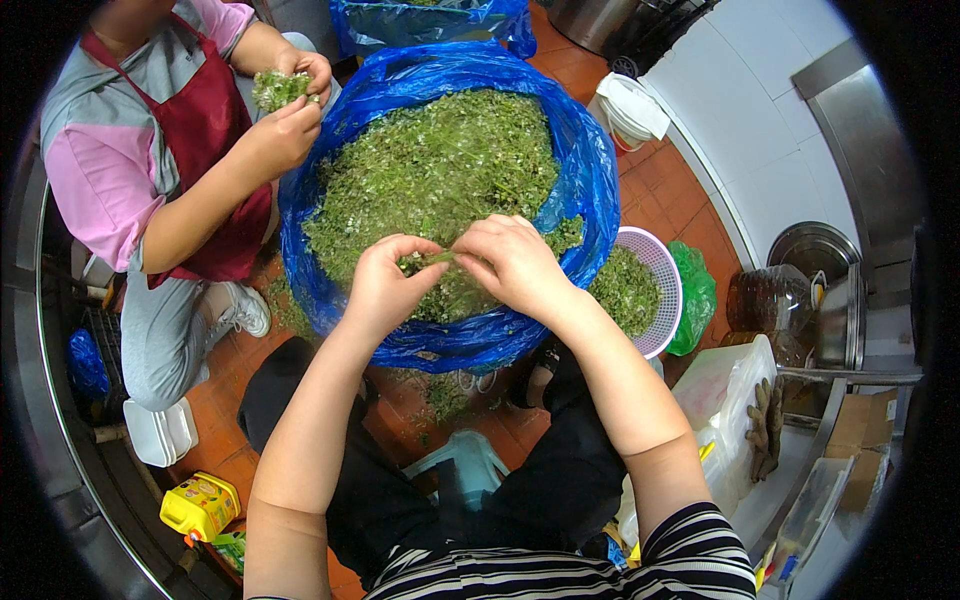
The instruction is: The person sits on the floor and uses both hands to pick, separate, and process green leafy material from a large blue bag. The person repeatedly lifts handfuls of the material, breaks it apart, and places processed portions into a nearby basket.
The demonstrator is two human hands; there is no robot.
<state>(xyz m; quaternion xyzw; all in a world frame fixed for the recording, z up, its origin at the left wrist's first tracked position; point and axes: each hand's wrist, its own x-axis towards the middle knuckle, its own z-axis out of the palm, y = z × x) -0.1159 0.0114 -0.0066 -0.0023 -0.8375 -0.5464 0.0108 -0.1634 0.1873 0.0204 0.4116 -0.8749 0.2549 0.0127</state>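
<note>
A small sprig of green herb (440, 257) is stretched between my two hands, above a heap of leafy herb with small white flowers (442, 172). My left hand (388, 281) holds the sprig's left part between thumb and forefinger. At its other end, my right hand (514, 262) pinches the stems with the fingertips. The heap fills a large container lined with a blue plastic bag (596, 187), whose crumpled rim is folded outward. Whatever container is under the bag is hidden.
Across on the left, a seated person in a dark red apron (199, 105) holds a herb bunch (279, 90). A lilac plastic basket (670, 277) of herbs stands right of the bag, beside a green plastic bag (690, 300). A yellow jug (201, 504) lies on the tiled floor.
</note>
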